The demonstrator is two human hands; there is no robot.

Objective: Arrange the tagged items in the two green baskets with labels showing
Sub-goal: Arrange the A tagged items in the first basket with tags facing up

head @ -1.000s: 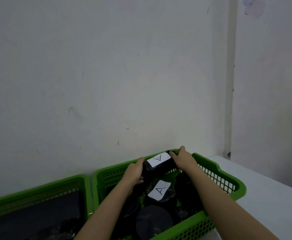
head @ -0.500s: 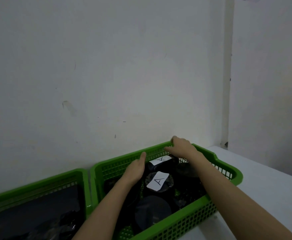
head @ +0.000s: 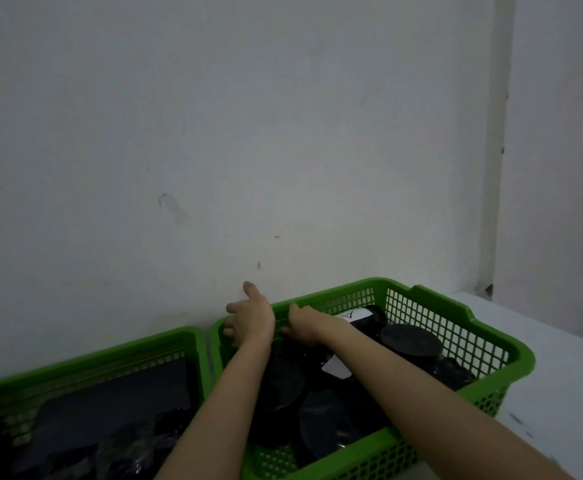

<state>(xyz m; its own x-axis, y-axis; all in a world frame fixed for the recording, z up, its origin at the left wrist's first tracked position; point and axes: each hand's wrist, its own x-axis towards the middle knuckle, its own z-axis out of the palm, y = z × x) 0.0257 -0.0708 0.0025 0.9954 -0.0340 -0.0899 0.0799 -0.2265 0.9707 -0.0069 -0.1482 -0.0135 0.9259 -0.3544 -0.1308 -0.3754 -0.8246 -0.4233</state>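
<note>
Green baskets side by side on white table (head: 560, 393): left basket (head: 86, 362), right basket (head: 456, 327). Black tagged items (head: 411, 341) inside right basket, behind both hands. Left hand (head: 252, 318) spread, empty, at far left corner. Right hand (head: 309, 323) beside it, grip unclear. White label (head: 352, 315) just right of right hand.

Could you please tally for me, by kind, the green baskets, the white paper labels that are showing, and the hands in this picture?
Green baskets: 2, the left basket and the right basket.
White paper labels showing: 2, the far label and the near label, partly hidden by a forearm.
Hands: 2, the left hand and the right hand.
Total: 6.
</note>
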